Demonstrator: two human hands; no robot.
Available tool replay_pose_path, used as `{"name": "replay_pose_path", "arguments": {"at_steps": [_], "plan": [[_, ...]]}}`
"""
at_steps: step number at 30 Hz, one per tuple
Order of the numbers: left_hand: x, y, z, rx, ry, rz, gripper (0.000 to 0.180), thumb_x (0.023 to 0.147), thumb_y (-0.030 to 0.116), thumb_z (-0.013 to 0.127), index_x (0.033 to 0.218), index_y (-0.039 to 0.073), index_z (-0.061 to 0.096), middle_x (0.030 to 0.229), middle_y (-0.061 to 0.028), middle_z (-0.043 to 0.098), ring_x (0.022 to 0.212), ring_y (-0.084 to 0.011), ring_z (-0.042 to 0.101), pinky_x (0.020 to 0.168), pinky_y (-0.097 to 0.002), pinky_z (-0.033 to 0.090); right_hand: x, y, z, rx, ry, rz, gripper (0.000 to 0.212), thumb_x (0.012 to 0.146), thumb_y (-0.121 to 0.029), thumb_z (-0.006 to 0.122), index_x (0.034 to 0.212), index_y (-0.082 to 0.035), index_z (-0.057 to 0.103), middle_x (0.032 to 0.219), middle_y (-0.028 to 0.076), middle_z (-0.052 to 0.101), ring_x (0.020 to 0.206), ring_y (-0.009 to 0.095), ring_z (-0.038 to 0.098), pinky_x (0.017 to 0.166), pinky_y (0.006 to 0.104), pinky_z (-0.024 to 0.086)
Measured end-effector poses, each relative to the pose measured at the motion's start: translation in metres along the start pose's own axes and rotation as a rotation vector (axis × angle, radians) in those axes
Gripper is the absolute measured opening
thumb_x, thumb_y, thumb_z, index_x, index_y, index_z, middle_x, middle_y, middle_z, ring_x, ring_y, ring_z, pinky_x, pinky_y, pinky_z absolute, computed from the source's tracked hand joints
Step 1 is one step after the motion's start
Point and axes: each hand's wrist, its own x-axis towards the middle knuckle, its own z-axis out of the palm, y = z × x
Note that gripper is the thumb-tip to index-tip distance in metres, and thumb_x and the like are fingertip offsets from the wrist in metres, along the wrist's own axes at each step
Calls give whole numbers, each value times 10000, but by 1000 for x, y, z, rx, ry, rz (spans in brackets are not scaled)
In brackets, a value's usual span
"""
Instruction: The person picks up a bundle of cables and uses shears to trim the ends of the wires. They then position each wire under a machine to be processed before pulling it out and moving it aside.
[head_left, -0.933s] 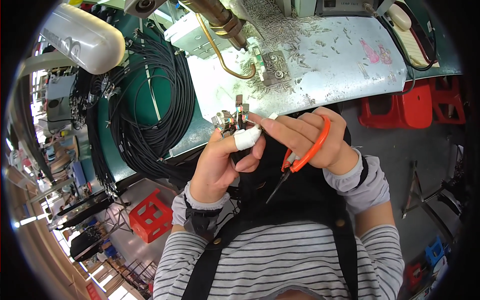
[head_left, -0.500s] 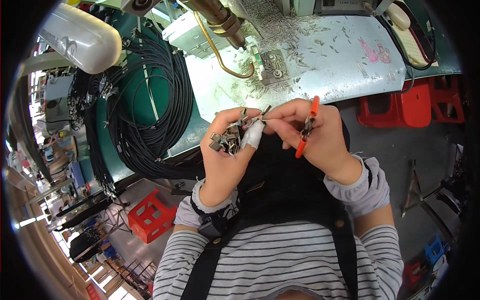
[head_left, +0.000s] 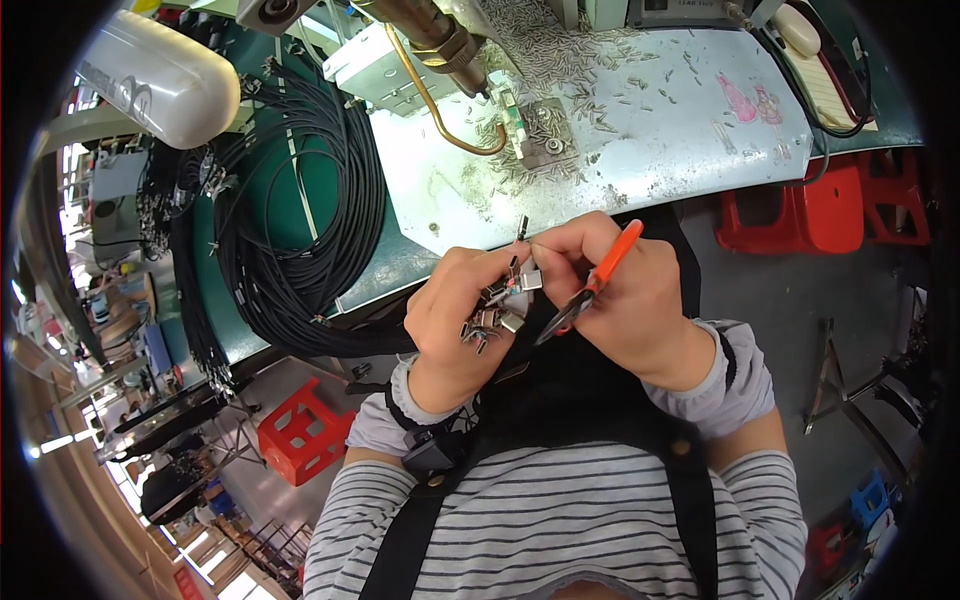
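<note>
Left hand [head_left: 455,320] fingers curl around a bunch of metal connectors [head_left: 497,305]. Right hand [head_left: 615,290] fingers pinch one connector; orange-handled snips [head_left: 598,280] lie across its palm.

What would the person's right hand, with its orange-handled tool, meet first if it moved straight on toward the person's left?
Probably the cluster of small metal connectors held in the left hand. The right hand with the orange-handled tool already sits right beside them; depth is hard to judge.
</note>
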Motion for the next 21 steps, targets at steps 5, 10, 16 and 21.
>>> {"name": "replay_pose_path", "arguments": {"at_steps": [5, 10, 16, 21], "plan": [[2, 3, 1, -261, 35, -287, 286, 616, -80, 637, 885, -13, 564, 739, -68, 575, 643, -138, 552, 585, -219, 434, 2, -2, 0, 86, -5, 55, 84, 779, -14, 582, 838, -12, 523, 616, 21, 547, 533, 64, 535, 485, 201, 434], [1, 8, -5, -585, 80, -689, 200, 689, -29, 637, 870, -21, 553, 796, -34, 590, 681, -75, 530, 641, -202, 426, 4, 3, 1, 355, -67, 200, 77, 788, 0, 558, 852, 0, 516, 617, 23, 540, 528, 62, 533, 483, 201, 432], [1, 5, -12, -638, 62, -778, 189, 703, -12, 635, 873, -34, 555, 806, -35, 592, 698, -69, 527, 646, -197, 419, 6, -2, -14, 240, -210, 293, 209, 706, -127, 679, 763, -2, 521, 557, 43, 519, 504, 91, 548, 449, 236, 419], [0, 6, -10, -764, 106, -784, 195, 697, -9, 638, 876, -32, 565, 783, -31, 593, 685, -67, 523, 626, -195, 410, -4, 1, -4, -172, -262, 299, 337, 623, -227, 750, 658, -13, 491, 475, 57, 467, 437, 150, 525, 417, 257, 391]]}}
